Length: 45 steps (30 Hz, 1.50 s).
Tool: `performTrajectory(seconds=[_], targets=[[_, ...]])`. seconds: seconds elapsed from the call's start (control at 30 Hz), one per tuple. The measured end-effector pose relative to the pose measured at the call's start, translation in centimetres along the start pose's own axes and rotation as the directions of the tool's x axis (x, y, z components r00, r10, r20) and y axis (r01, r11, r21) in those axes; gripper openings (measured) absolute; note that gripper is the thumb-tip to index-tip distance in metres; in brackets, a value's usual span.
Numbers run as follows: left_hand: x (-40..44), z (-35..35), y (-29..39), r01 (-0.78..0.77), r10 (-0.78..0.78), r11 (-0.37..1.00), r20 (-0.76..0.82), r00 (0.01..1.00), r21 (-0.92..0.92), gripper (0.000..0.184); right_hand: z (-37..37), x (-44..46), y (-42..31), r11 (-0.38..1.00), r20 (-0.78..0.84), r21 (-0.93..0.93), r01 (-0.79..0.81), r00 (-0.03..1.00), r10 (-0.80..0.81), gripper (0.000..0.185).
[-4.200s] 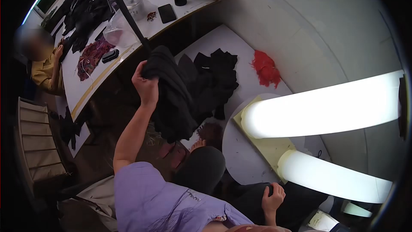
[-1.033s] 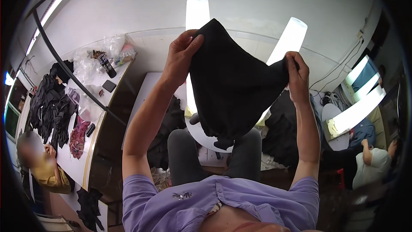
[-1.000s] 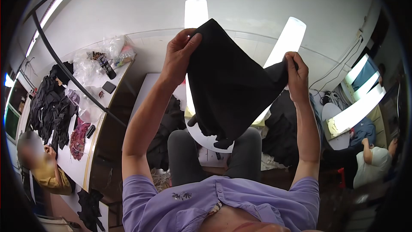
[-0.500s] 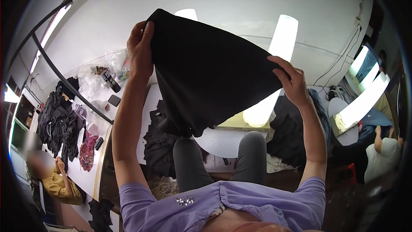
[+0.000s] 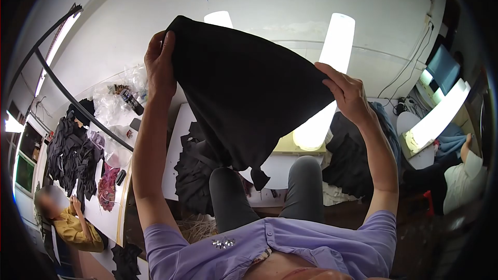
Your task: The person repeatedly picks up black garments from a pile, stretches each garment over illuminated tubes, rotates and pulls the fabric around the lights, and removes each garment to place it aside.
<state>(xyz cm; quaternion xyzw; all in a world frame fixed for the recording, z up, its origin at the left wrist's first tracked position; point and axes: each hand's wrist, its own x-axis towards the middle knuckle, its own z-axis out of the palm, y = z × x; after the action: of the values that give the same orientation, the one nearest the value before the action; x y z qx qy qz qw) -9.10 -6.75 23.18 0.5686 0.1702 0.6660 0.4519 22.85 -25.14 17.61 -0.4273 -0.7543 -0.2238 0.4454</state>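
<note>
A piece of black fabric (image 5: 244, 78) is stretched out in the air between my two hands. My left hand (image 5: 161, 65) grips its upper left corner, thumb on the near side. At its right corner my right hand (image 5: 345, 91) pinches the edge between thumb and fingers. The lower part hangs in folds over my knees, with a small flap dangling at the bottom. Behind the cloth a lit white tube lamp (image 5: 340, 41) is partly covered by it.
Heaps of black fabric lie left (image 5: 192, 176) and right (image 5: 347, 155) of my legs. On the left table (image 5: 109, 228) are dark garments (image 5: 72, 150), plastic bags and a pink bundle (image 5: 108, 186). A person in yellow (image 5: 78, 228) sits left; another in white (image 5: 464, 181) sits right.
The black fabric and both hands have shifted slightly left in view. Its lower edge hangs differently, and a small flap now shows at the bottom.
</note>
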Motion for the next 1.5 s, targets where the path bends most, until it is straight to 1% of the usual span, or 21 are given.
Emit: performTrajectory(seconds=[0.03, 0.13, 0.23, 0.43, 0.53, 0.63, 0.73, 0.83, 0.87, 0.9, 0.97, 1.03, 1.07, 1.17, 1.23, 1.27, 1.3, 1.37, 1.4, 1.43, 1.5], targets=[[0.0, 0.0, 0.0, 0.009, -0.009, 1.000, 0.002, 1.000, -0.003, 0.019, 0.0, 0.0, 0.1, 1.000, -0.006, -0.007, 0.019, 1.000, -0.019, 0.049], [0.0, -0.1, -0.1, 0.018, -0.018, 1.000, 0.004, 1.000, -0.010, 0.019, -0.6, -0.9, 1.0, 0.994, 0.107, -0.104, 0.017, 0.994, -0.006, 0.048], [0.0, -0.4, -0.2, 0.004, -0.004, 1.000, 0.016, 1.000, -0.022, 0.018, -0.9, -0.5, 0.5, 0.986, 0.087, -0.146, 0.075, 0.994, -0.063, 0.042], [-0.1, -0.6, -0.1, -0.005, 0.005, 1.000, 0.019, 1.000, -0.020, 0.017, -1.0, -0.7, 0.3, 0.987, 0.113, -0.159, -0.040, 0.992, 0.058, 0.032], [-0.2, -0.5, -0.1, -0.007, 0.007, 1.000, 0.015, 1.000, -0.017, 0.017, -0.9, -0.7, 0.3, 0.988, 0.121, -0.149, -0.031, 0.991, 0.050, 0.026], [-0.1, -0.8, -0.4, 0.008, -0.008, 1.000, 0.019, 1.000, 0.025, 0.018, -1.0, -0.3, 0.3, 0.990, 0.152, -0.135, 0.048, 0.988, -0.027, 0.021], [0.1, -1.3, -1.2, 0.034, -0.035, 0.998, 0.024, 0.999, 0.046, 0.019, -0.7, 0.6, 0.2, 0.991, 0.103, -0.133, 0.012, 0.995, 0.002, 0.016], [0.2, -1.8, -1.8, 0.045, -0.046, 0.998, 0.022, 0.999, 0.046, 0.020, -0.5, 2.2, 0.8, 0.973, 0.002, -0.214, -0.088, 0.996, 0.090, 0.013], [0.2, -2.0, -2.0, 0.046, -0.047, 0.998, 0.019, 0.999, 0.047, 0.020, -0.7, 3.1, 1.0, 0.966, -0.024, -0.252, -0.052, 0.999, 0.048, 0.013], [0.2, -2.2, -2.3, 0.062, -0.062, 0.997, 0.015, 0.998, 0.051, 0.020, -0.8, 3.9, 1.2, 0.957, -0.019, -0.265, -0.120, 0.993, 0.120, 0.014], [0.1, -2.5, -2.9, 0.097, -0.097, 0.994, 0.006, 0.995, 0.059, 0.021, -1.0, 6.2, 1.7, 0.983, -0.133, -0.181, -0.032, 0.991, 0.007, 0.010], [-0.1, -3.0, -3.4, 0.185, -0.186, 0.981, 0.013, 0.983, 0.059, 0.022, -1.9, 8.1, 1.8, 0.999, -0.158, -0.050, -0.001, 0.987, -0.007, 0.009], [0.1, -3.5, -4.1, 0.222, -0.224, 0.971, 0.016, 0.974, 0.087, 0.022, -2.0, 8.9, 1.1, 0.992, -0.118, 0.117, -0.051, 0.991, 0.065, 0.017], [0.8, -4.7, -6.4, 0.261, -0.292, 0.934, 0.101, 0.951, 0.242, 0.021, -2.2, 11.7, -1.7, 0.901, -0.084, 0.426, 0.084, 0.995, -0.053, 0.019], [0.6, -4.8, -6.9, 0.291, -0.378, 0.872, 0.162, 0.912, 0.394, 0.020, -1.8, 12.7, -2.8, 0.805, -0.013, 0.590, 0.063, 0.998, -0.069, 0.020], [0.6, -4.8, -7.5, 0.205, -0.352, 0.855, 0.242, 0.904, 0.477, 0.022, -1.3, 13.2, -3.4, 0.745, 0.021, 0.665, 0.048, 0.996, -0.082, 0.021], [0.4, -4.4, -7.2, 0.166, -0.408, 0.789, 0.303, 0.861, 0.592, 0.026, -0.4, 13.9, -4.7, 0.753, -0.010, 0.648, 0.111, 0.991, -0.137, 0.020], [-0.2, -2.8, -5.9, -0.089, -0.376, 0.702, 0.475, 0.796, 0.706, 0.028, 0.4, 14.5, -4.6, 0.827, 0.049, 0.552, 0.108, 0.986, -0.161, 0.018], [-0.4, -1.5, -5.2, -0.143, -0.267, 0.801, 0.560, 0.784, 0.581, 0.032, 1.1, 15.2, -5.4, 0.873, 0.030, 0.460, 0.164, 0.979, -0.200, 0.016], [-0.7, -0.1, -4.5, -0.193, -0.146, 0.877, 0.626, 0.766, 0.441, 0.035, 1.8, 15.5, -6.1, 0.894, 0.055, 0.419, 0.158, 0.979, -0.199, 0.016], [-1.8, 3.1, -1.7, -0.008, -0.021, 0.999, 0.563, 0.826, 0.049, 0.045, 3.4, 16.2, -7.1, 0.853, 0.117, 0.492, 0.173, 0.958, -0.262, 0.016]])
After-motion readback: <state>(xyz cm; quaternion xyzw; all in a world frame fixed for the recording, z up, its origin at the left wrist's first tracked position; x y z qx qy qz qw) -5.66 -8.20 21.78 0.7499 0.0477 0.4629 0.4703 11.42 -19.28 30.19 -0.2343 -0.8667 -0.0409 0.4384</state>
